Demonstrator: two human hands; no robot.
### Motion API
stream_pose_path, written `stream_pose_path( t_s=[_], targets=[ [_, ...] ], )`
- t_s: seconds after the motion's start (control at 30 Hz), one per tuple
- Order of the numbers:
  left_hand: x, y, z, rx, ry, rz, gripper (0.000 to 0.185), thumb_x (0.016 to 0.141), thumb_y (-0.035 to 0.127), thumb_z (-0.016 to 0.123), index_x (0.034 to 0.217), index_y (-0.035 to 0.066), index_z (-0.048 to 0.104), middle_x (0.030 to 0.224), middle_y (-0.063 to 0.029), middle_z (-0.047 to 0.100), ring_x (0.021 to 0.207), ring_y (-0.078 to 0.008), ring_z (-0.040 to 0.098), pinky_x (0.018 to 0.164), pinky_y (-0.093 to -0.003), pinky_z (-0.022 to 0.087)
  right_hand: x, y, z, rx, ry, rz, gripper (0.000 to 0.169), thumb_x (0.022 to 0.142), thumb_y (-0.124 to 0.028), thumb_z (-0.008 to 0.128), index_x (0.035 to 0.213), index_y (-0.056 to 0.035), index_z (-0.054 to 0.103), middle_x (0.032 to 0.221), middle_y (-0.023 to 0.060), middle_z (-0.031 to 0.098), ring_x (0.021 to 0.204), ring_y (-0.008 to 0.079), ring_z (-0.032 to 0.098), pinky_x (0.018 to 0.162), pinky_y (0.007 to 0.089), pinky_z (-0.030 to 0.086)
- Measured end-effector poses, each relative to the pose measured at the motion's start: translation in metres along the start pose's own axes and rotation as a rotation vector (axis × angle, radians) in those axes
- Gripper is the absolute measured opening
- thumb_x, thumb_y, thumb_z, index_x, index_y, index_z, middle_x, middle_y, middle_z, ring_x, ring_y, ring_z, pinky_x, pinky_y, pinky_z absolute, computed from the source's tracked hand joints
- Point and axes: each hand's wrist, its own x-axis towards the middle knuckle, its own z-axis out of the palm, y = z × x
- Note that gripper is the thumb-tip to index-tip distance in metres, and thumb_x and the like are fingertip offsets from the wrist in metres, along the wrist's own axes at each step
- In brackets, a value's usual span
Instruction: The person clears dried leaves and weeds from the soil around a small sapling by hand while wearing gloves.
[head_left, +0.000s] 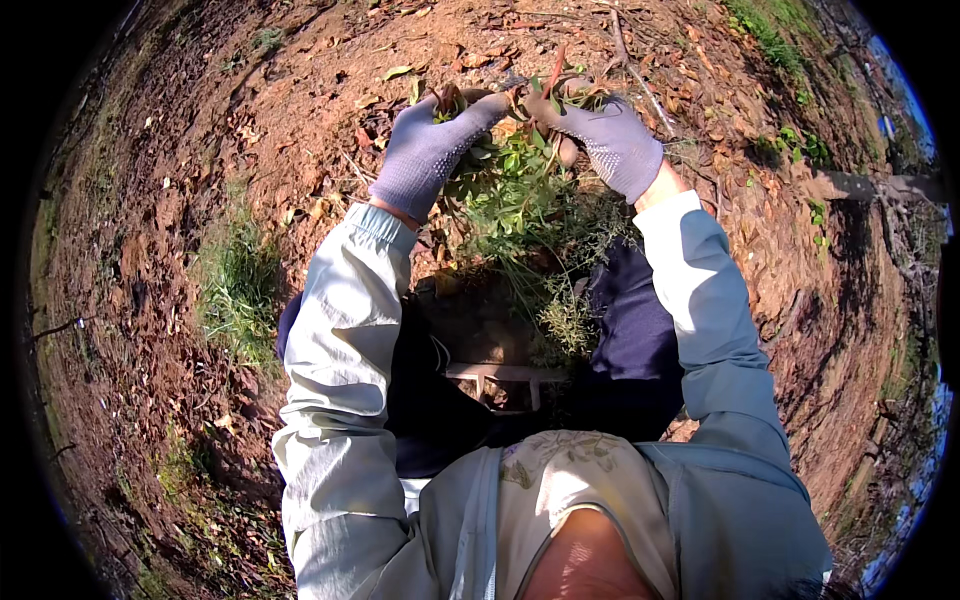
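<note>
A bundle of green leafy stems (517, 180) hangs between my two hands, its tops pointing down toward my knees. My left hand (442, 142), in a grey knitted glove with small white grip dots, pinches the upper stems near their reddish ends. Close beside it, my right hand (600, 135), gloved alike, has fingers and thumb closed around stems and a reddish stalk (555, 71). Finer, feathery sprigs (570, 322) hang or lie below, over my lap. Foliage hides parts of the fingers.
Reddish soil with dry leaves (187, 172) surrounds me. A grass tuft (240, 285) grows at the left. A thin stick (630, 64) lies beyond my right hand, and a branch or trunk (862, 185) is at the far right. Between my legs shows a slatted edge (510, 372).
</note>
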Motion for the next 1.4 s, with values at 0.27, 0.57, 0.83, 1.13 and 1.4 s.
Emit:
stream_pose_path(
  t_s=[0.27, 0.57, 0.83, 1.13, 1.4],
  targets=[
    [-0.003, -0.002, 0.004, -0.047, 0.008, -0.008, 0.020, 0.079, 0.015, 0.069, 0.090, -0.001, 0.065, 0.073, -0.0053, 0.066, 0.060, -0.0091, 0.061, 0.054, -0.0214, 0.049, 0.001, 0.010, 0.010, 0.085, -0.261, -0.031, 0.024, 0.078, -0.011, 0.067, 0.100, -0.0036, 0.062, 0.079, 0.0018, 0.061, 0.060, 0.0095, 0.056, 0.057, 0.0233, 0.044],
    [0.000, -0.002, -0.004, 0.072, 0.012, 0.001, 0.021, 0.076, 0.013, 0.070, 0.090, -0.002, 0.065, 0.075, -0.0043, 0.066, 0.063, -0.0090, 0.061, 0.059, -0.0215, 0.049, 0.013, 0.018, -0.001, 0.108, -0.262, -0.214, 0.020, 0.084, -0.018, 0.064, 0.095, -0.0026, 0.066, 0.077, 0.0077, 0.066, 0.071, 0.0134, 0.062, 0.063, 0.0253, 0.048],
    [-0.004, -0.003, 0.010, -0.044, -0.265, -0.003, 0.031, 0.079, 0.021, 0.071, 0.097, -0.002, 0.063, 0.081, -0.0068, 0.067, 0.068, -0.0111, 0.062, 0.063, -0.0218, 0.050, 0.008, 0.015, 0.009, 0.393, -0.055, -0.111, 0.023, 0.078, -0.012, 0.071, 0.096, -0.0007, 0.063, 0.078, 0.0051, 0.065, 0.065, 0.0105, 0.059, 0.060, 0.0236, 0.047],
    [-0.004, -0.004, 0.010, -0.012, -0.140, -0.107, 0.025, 0.073, 0.012, 0.069, 0.093, -0.002, 0.063, 0.073, -0.0059, 0.064, 0.056, -0.0119, 0.060, 0.050, -0.0220, 0.047, 0.013, 0.015, 0.004, 0.159, -0.137, -0.087, 0.021, 0.079, -0.020, 0.072, 0.089, -0.0028, 0.065, 0.065, 0.0001, 0.060, 0.052, 0.0085, 0.053, 0.054, 0.0206, 0.042],
    [0.001, -0.012, 0.002, -0.083, -0.192, -0.148, 0.023, 0.073, 0.016, 0.067, 0.090, 0.000, 0.065, 0.076, -0.0042, 0.065, 0.065, -0.0115, 0.061, 0.059, -0.0232, 0.048, 0.014, 0.015, 0.014, -0.366, 0.079, -0.511, 0.035, 0.075, -0.020, 0.071, 0.103, -0.0006, 0.062, 0.088, 0.0077, 0.067, 0.075, 0.0135, 0.062, 0.071, 0.0285, 0.048]
  ],
)
